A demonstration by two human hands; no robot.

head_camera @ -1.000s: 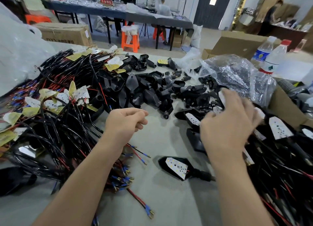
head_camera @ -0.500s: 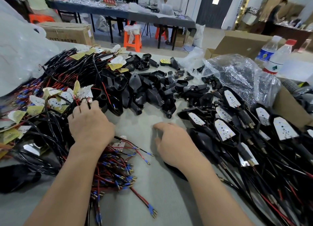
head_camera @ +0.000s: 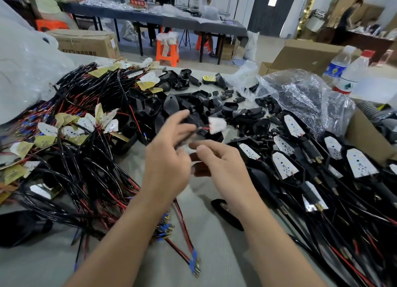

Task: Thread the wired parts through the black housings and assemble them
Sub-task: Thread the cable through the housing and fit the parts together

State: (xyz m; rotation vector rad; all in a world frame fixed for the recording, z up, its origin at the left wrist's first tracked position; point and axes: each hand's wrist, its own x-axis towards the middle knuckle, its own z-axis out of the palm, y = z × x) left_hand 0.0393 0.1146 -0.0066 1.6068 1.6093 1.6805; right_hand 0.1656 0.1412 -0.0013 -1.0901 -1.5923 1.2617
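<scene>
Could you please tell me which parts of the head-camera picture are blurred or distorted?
Head view: the left hand and the wired part it lifts are motion-smeared; the piles on the table stay fairly sharp; wide-angle bending bows the edges, where the bottles lean.

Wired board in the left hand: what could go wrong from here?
1. The left hand lifts a wired board whose lead may still trail into the tangled wire pile; pulling could drag neighbours.
2. The board is motion-blurred; grip looks fingertip-only, so it may slip.
3. The right hand holds no housing yet; threading can't start.
</scene>
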